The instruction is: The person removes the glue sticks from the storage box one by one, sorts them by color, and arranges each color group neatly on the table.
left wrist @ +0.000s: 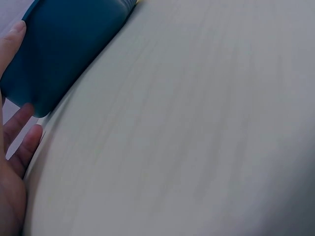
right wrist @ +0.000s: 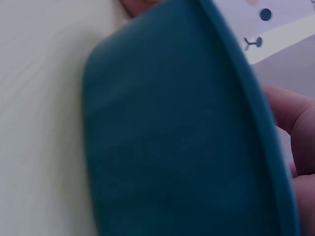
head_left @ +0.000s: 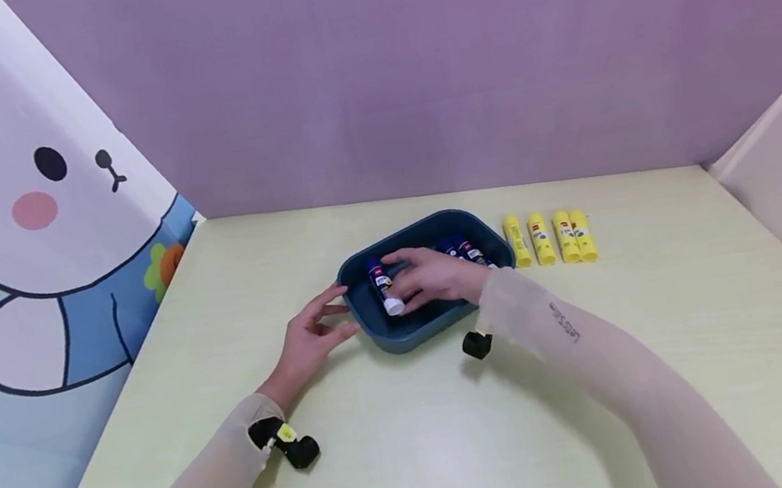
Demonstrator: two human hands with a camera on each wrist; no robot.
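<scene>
A dark blue plastic basin (head_left: pixel 406 341) stands on the table with several blue glue sticks in it. My left hand (head_left: pixel 310 336) is at the basin's left end, fingers spread, thumb and fingertips against or close to its outer wall. In the left wrist view, part of that hand (left wrist: pixel 15 147) shows beside the basin (left wrist: pixel 64 54). My right hand (head_left: pixel 430 276) reaches inside, fingers spread beside a blue glue stick with a white end (head_left: pixel 382 286); its fingertips touch or nearly touch it. More blue glue sticks (head_left: pixel 468 249) lie at the basin's right, partly behind this hand. The right wrist view shows mostly basin wall (right wrist: pixel 172 128).
Several yellow glue sticks (head_left: pixel 542 238) lie side by side on the pale table (head_left: pixel 421 442), right of the basin. A purple backdrop (head_left: pixel 410 64) rises behind the table, and a cartoon-printed cloth (head_left: pixel 55 328) hangs at the left.
</scene>
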